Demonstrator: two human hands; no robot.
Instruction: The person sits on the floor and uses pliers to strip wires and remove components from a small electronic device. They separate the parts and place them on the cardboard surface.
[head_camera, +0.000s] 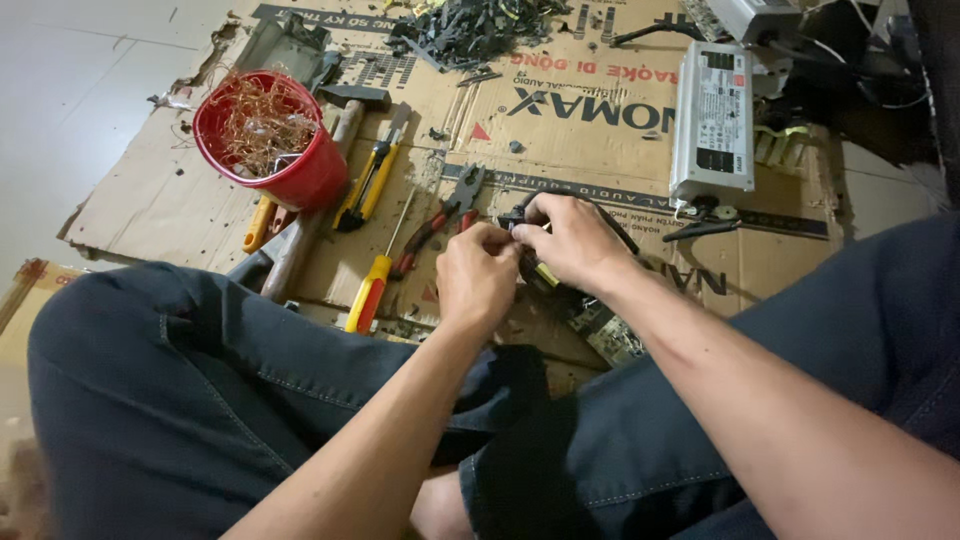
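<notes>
Both hands meet over the flattened cardboard (600, 110) between my knees. My left hand (476, 277) pinches a small dark part with its fingertips. My right hand (568, 238) grips the same small black component (519, 214) from the other side; most of it is hidden by my fingers. A green circuit board (612, 338) lies just under my right wrist. Red-handled pliers (440, 216) lie to the left of my hands.
A red bucket (300, 175) of copper wire stands at the left, with a hammer (330, 170), yellow-handled screwdrivers (372, 285) and a cutter (370, 180) beside it. A silver power supply box (712, 120) lies at the right; a heap of black scraps (470, 28) at the back.
</notes>
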